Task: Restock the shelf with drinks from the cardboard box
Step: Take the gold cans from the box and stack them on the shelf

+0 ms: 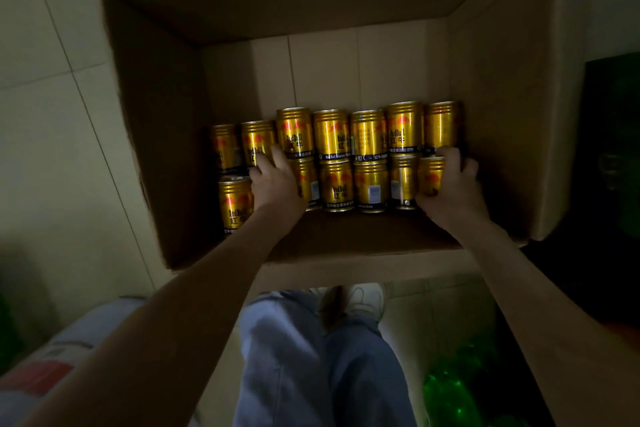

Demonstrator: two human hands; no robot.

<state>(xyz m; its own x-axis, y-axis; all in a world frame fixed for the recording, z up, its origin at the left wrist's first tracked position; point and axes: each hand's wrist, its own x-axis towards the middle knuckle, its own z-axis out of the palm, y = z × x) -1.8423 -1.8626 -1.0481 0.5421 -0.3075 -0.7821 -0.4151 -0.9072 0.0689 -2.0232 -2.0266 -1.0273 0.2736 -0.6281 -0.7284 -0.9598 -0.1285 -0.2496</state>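
Pick-up step; no can is lifted yet. Inside the cardboard box (156,114), thirteen gold cans (336,184) show in two rows, seven far and six near; another may hide under the left hand (273,184), whose fingers appear curled round a far-row can (256,142), second from the box's left wall. The right hand (453,187) wraps the end can (429,177) beside the box's right wall. Next: lift both clear toward the shelf, which is not in view.
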